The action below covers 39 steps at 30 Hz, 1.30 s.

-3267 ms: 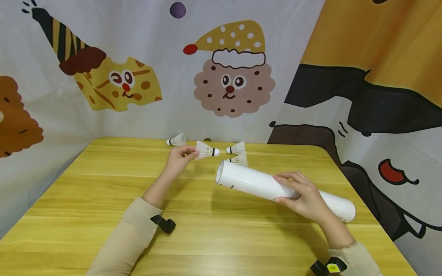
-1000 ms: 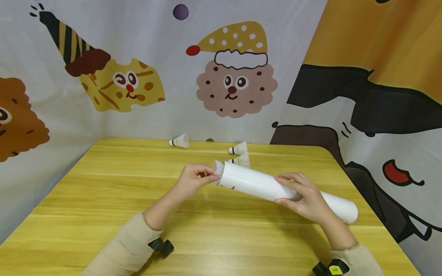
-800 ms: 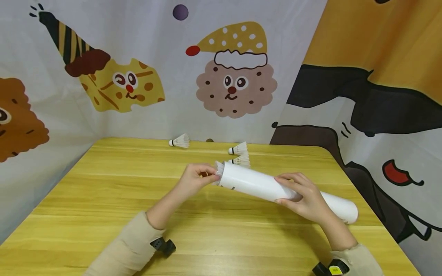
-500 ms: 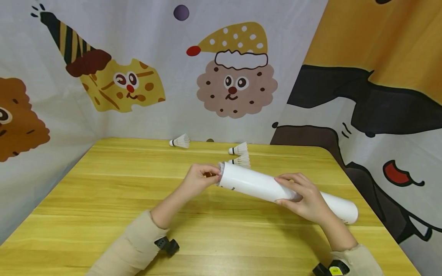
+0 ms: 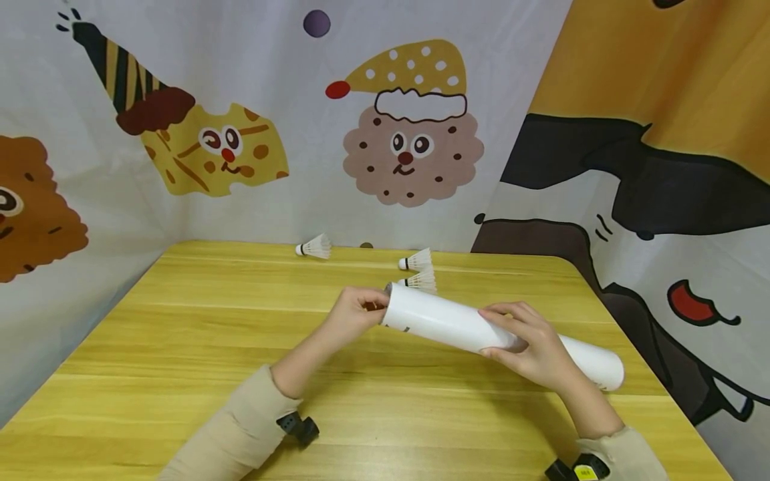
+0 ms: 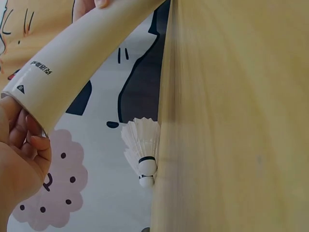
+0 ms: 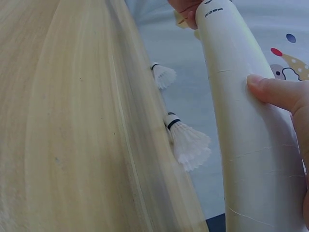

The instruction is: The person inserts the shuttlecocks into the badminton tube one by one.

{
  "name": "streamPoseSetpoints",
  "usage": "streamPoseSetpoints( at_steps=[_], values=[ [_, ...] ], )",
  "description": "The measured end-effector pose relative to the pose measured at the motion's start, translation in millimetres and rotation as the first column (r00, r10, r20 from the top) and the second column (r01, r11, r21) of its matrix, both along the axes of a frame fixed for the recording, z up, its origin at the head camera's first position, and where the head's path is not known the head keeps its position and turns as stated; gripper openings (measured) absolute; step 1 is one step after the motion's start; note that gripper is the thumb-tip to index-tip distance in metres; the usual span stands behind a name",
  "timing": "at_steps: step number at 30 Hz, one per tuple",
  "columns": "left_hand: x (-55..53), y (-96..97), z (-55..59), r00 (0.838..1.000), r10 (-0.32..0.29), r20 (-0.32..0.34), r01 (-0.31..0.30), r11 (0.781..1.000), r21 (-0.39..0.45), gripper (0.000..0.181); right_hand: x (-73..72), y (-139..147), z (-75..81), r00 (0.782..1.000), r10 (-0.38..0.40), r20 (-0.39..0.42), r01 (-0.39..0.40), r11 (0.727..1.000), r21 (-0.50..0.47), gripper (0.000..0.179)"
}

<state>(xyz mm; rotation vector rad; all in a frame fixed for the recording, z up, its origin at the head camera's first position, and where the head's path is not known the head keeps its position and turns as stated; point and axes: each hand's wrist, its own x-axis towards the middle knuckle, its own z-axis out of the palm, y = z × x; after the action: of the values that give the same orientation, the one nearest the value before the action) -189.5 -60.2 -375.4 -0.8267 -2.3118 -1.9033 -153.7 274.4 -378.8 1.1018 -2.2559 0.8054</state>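
My right hand (image 5: 529,341) grips a long white shuttlecock tube (image 5: 442,316) around its middle, tilted with its mouth up and to the left. In the right wrist view the thumb (image 7: 273,92) lies along the tube's side. At the mouth my left hand (image 5: 355,312) has its fingertips inside the rim, thumb and fingers curled as in a pinch. The shuttlecock it carried is hidden within the tube. Three more shuttlecocks lie at the back of the table: one shuttlecock (image 5: 314,247) alone at the left, another shuttlecock (image 5: 416,259) and a third shuttlecock (image 5: 421,280) touching behind the tube.
The wooden table (image 5: 240,347) meets a cartoon-printed cloth (image 5: 289,214) along its far edge. Each sleeve cuff carries a black wrist camera, such as the left camera (image 5: 299,427). The tube is held above the tabletop.
My left hand brought a shuttlecock from the back to the tube mouth and slid it in, feathers last, until the skirt went out of sight. My right hand and the tube have hardly moved.
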Motion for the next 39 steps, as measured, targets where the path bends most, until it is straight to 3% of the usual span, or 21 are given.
streamPoseSetpoints(
  at_steps=[11, 17, 27, 34, 39],
  values=[
    [-0.1, -10.5, 6.6, 0.998, -0.062, 0.007, 0.062, 0.998, -0.002, 0.011, 1.5, 1, 1.7, 1.000, 0.004, 0.004, -0.004, 1.000, -0.002, 0.060],
    [-2.3, -17.7, 8.1, 0.997, -0.080, -0.014, 0.080, 0.997, 0.012, 0.011, 4.1, 1, 2.3, 0.999, -0.013, 0.043, 0.013, 1.000, 0.007, 0.065],
    [-15.8, -34.9, 10.0, 0.997, 0.010, -0.072, -0.013, 0.999, -0.043, 0.013, 3.8, 2, 1.6, 0.998, -0.029, 0.063, 0.029, 1.000, 0.012, 0.068],
    [-31.7, -51.9, 5.2, 0.996, 0.077, -0.049, -0.078, 0.997, -0.029, 0.017, 2.4, 2, 0.8, 0.998, -0.032, 0.045, 0.031, 0.999, 0.016, 0.065],
    [-27.5, -59.6, 20.4, 0.991, 0.124, -0.046, -0.126, 0.992, -0.030, 0.017, 1.5, 2, 0.2, 0.999, -0.031, 0.041, 0.030, 0.999, 0.017, 0.064]
  ],
)
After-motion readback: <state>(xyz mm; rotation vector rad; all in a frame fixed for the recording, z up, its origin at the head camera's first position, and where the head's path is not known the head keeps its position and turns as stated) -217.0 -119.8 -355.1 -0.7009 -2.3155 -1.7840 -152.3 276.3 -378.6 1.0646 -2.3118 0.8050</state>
